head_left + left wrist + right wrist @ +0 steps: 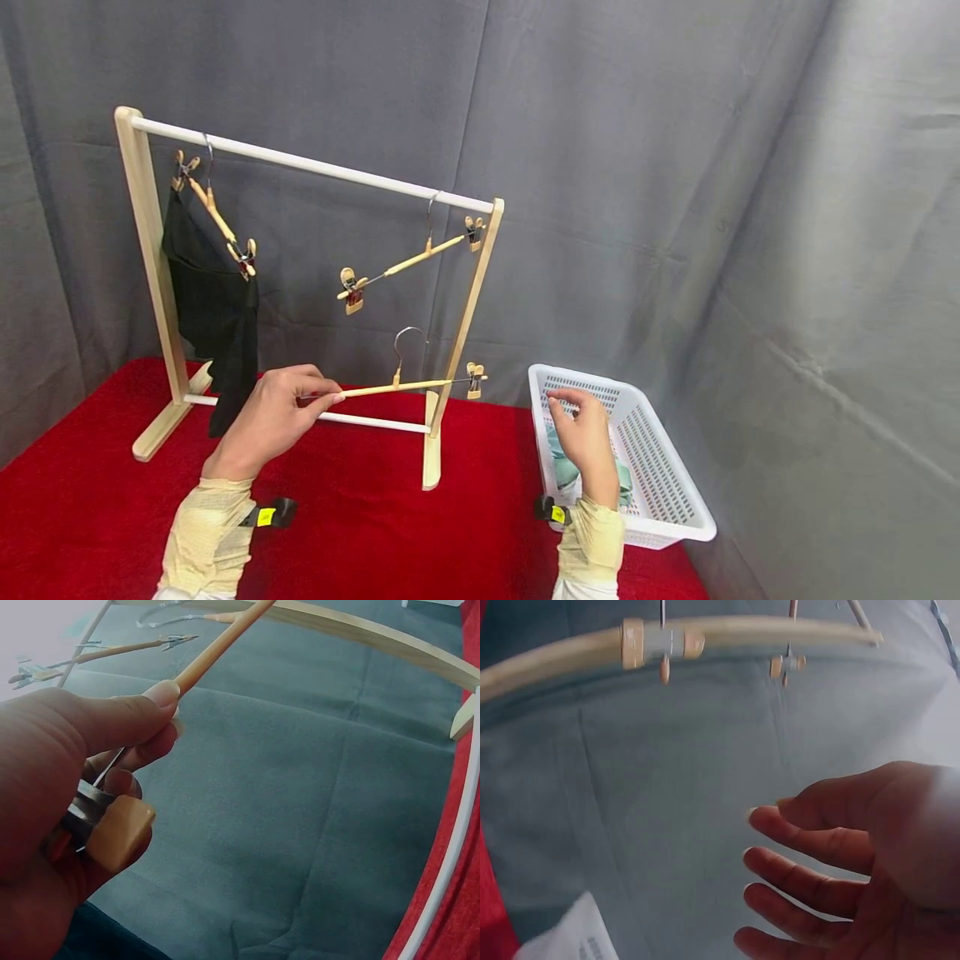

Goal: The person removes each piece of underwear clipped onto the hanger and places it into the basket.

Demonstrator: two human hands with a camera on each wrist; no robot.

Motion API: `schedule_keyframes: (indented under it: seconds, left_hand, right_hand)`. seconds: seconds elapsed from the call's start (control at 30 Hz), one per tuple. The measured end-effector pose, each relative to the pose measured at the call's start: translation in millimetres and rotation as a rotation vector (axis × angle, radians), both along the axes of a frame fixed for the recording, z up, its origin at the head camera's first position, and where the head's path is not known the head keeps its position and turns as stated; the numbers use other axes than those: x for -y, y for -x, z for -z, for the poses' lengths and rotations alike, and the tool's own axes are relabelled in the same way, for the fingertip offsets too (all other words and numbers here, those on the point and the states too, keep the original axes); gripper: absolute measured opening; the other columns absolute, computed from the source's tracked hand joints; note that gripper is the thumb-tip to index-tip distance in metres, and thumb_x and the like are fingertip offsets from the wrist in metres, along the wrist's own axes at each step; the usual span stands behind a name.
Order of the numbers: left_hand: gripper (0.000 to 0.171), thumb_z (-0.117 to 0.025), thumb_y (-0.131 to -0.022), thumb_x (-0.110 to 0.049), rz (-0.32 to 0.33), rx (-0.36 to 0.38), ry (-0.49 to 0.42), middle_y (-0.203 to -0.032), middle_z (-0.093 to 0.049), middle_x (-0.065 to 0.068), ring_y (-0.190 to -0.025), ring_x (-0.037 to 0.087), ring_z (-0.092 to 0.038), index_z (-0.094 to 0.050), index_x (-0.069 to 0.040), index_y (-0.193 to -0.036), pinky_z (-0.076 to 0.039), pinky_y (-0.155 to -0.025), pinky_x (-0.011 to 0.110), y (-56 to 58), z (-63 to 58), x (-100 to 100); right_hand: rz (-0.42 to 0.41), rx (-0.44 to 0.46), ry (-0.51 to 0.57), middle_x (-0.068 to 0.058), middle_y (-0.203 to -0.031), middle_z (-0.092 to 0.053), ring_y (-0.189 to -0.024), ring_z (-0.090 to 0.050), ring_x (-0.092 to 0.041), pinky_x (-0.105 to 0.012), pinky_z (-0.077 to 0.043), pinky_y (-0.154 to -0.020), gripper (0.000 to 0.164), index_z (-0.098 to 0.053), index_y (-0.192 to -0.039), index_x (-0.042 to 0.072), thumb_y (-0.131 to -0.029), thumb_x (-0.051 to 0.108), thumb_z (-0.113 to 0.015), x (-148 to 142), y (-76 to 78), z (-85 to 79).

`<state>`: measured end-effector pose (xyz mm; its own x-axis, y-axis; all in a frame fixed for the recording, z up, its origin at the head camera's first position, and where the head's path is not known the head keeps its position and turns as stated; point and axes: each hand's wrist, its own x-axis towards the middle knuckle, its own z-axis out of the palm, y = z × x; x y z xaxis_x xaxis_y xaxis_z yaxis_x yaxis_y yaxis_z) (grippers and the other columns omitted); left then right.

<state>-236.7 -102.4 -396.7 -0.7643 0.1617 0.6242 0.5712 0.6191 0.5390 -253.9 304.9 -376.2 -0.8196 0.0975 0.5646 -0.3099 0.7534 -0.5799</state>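
My left hand (273, 417) pinches one end of a wooden clip hanger (375, 388) between thumb and forefinger, in front of the rack. One of its clips (120, 832) lies under the fingers in the left wrist view; the other clip (475, 381) sticks out at the right end, and the metal hook points up. My right hand (585, 433) is over the near part of a white basket (667, 467), fingers loosely bent with nothing between them. Inside the basket lies a pale green cloth (562, 467), partly hidden by that hand.
A wooden rack with a white top rail (315, 167) stands on the red cloth (345, 517). At its left, a black garment (213, 308) hangs from a clip hanger (213, 212). Another clip hanger (420, 258), bare, hangs at the right. A grey curtain (600, 183) stands behind.
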Motion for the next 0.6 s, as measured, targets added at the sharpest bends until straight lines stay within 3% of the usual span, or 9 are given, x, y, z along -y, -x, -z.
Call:
schedule_keyframes:
  seconds: [0.37, 0.6]
  left_hand:
    - [0.014, -0.073, -0.075, -0.013, 0.006, -0.016, 0.003, -0.076, -0.059, -0.007, -0.063, 0.013, -0.047, -0.072, -0.016, -0.088, -0.045, -0.055, 0.029, -2.8, -1.2, 5]
    - [0.017, -0.074, -0.074, -0.015, -0.019, -0.005, 0.053, -0.077, -0.059, -0.009, -0.064, 0.013, -0.048, -0.072, -0.016, -0.09, -0.045, -0.055, 0.028, -10.8, 1.8, 23]
  right_hand:
    - [-0.207, -0.163, 0.023, -0.002, -0.104, -0.061, -0.103, -0.055, -0.018, -0.045, -0.048, -0.085, 0.016, -0.067, -0.099, 0.013, -0.084, 0.012, -0.06, 58, -3.0, -12.9]
    - [-0.33, -0.22, 0.12, -0.001, -0.112, -0.057, -0.108, -0.052, -0.017, -0.048, -0.043, -0.093, 0.025, -0.06, -0.114, 0.017, -0.089, 0.021, -0.057, 79, 6.0, -16.4]
